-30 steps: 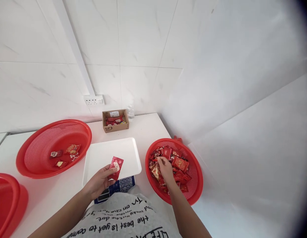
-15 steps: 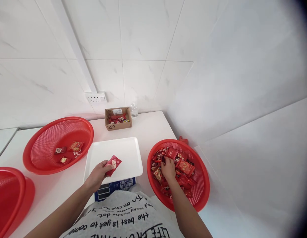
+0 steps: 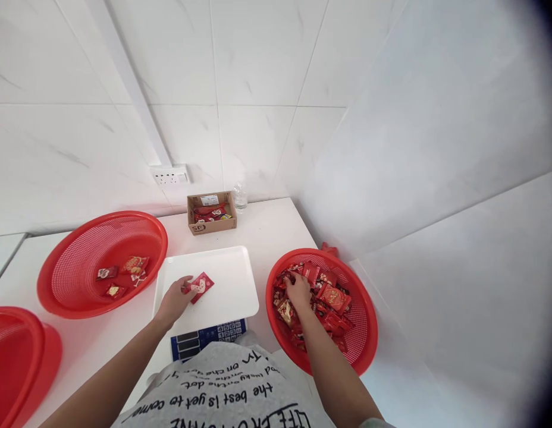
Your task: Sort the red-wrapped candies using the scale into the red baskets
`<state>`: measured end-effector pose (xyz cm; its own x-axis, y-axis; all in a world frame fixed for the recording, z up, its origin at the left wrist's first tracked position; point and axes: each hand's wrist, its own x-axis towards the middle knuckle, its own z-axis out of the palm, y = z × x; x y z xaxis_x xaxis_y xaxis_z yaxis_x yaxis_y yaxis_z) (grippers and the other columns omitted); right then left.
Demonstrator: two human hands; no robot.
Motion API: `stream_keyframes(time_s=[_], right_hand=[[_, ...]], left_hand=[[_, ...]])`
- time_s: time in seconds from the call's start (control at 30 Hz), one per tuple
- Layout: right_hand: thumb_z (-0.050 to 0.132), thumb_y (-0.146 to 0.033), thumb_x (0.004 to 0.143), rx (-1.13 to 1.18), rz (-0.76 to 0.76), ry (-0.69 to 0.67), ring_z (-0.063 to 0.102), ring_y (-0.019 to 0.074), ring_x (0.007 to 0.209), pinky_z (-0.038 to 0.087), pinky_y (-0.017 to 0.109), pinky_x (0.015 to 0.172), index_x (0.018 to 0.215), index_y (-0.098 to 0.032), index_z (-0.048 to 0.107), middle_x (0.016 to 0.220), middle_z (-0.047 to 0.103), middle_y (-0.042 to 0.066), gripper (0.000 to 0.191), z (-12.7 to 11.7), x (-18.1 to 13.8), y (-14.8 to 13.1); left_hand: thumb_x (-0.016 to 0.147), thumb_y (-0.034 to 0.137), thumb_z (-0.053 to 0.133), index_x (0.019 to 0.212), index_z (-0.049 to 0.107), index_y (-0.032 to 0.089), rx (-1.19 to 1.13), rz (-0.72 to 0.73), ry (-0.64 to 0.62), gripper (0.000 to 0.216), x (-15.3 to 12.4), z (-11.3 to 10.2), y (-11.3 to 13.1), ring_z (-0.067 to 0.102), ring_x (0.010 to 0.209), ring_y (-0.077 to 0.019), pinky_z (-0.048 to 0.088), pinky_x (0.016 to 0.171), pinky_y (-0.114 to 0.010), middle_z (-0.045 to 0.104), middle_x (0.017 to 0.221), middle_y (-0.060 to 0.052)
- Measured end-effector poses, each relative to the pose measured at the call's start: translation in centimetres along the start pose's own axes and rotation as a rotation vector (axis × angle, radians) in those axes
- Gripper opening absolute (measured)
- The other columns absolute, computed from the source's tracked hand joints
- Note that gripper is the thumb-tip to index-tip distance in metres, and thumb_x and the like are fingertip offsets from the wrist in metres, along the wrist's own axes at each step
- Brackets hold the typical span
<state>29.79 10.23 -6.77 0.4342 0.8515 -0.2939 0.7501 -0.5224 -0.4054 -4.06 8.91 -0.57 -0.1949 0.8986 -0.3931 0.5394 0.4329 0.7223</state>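
Observation:
My left hand (image 3: pixel 175 302) is over the white tray (image 3: pixel 234 285) of a weighing scale, its fingers closed on the left edge of a red snack packet (image 3: pixel 200 288). The packet is low over the tray or lying on it; I cannot tell which. On the right, my right hand (image 3: pixel 299 293) reaches into a red mesh basket (image 3: pixel 369 333) heaped with red packets (image 3: pixel 333 298). Its fingertips are drawn together among the packets at the basket's left side. What they grip, if anything, is hidden.
Another red basket (image 3: pixel 64 267) at left holds several packets. A further red basket (image 3: pixel 17 368) stands nearer. Behind the tray are a cardboard box (image 3: pixel 213 226) with packets and a clear plastic item (image 3: pixel 240 199). The scale's keypad (image 3: pixel 209 339) faces me; a wall rises at right.
My left hand has moved slightly away from me, bringing the packet down toward the tray. My right hand has shifted a little up and left within the basket.

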Motion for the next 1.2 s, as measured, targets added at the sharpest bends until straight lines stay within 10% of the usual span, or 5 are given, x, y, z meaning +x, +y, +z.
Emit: stream_keyframes(time_s=[0.23,0.43,0.77,0.93,1.2], right_hand=[[0.053,-0.029,0.074,-0.007,-0.079,-0.062,0.055,0.0224,0.094,0.039,0.030,0.076,0.091,-0.019,0.060,0.097,0.062,0.008,0.021,1.2,-0.3,0.3],[0.050,-0.023,0.074,0.029,-0.250,-0.125,0.057,0.0202,0.092,0.039,0.028,0.081,0.087,-0.018,0.063,0.094,0.066,0.008,0.019,2.1,-1.0,1.7],[0.051,-0.050,0.072,0.587,-0.061,0.094,0.057,0.0213,0.072,0.044,0.034,0.071,0.075,-0.018,0.057,0.075,0.064,0.005,0.033,-3.0,-3.7,0.6],[0.062,-0.049,0.067,1.067,-0.051,-0.246,0.057,0.0158,0.068,0.047,0.028,0.065,0.079,-0.018,0.057,0.075,0.063,0.001,0.033,-3.3,-8.0,-4.8],[0.056,-0.051,0.072,0.964,-0.243,-0.626,0.057,0.0147,0.066,0.048,0.025,0.055,0.076,-0.018,0.054,0.072,0.059,0.002,0.033,0.1,-13.8,-10.0]], left_hand=[[0.076,0.032,0.048,0.113,0.054,0.019,0.337,0.336,0.233,0.039,0.0,0.0,-1.4,0.042,0.117,-0.0287,0.033,0.099,-0.042,0.049,0.122,-0.012],[0.080,0.024,0.048,0.099,0.063,0.021,0.401,0.568,0.101,0.024,-1.4,0.9,-1.4,0.050,0.103,-0.0241,0.040,0.092,-0.040,0.060,0.105,-0.007],[0.082,0.019,0.045,0.102,0.063,0.021,0.534,0.546,0.067,0.028,-0.7,0.7,-2.0,0.049,0.103,-0.0245,0.042,0.090,-0.041,0.058,0.108,-0.008],[0.083,0.035,0.046,0.101,0.062,0.020,0.217,0.490,-0.068,0.029,-2.7,1.8,0.3,0.053,0.098,-0.0211,0.042,0.087,-0.036,0.060,0.106,-0.008],[0.082,0.049,0.042,0.071,0.055,0.016,-0.163,0.314,-0.478,0.037,-6.2,2.9,2.9,0.048,0.065,-0.0124,0.038,0.063,-0.024,0.055,0.066,0.002]])
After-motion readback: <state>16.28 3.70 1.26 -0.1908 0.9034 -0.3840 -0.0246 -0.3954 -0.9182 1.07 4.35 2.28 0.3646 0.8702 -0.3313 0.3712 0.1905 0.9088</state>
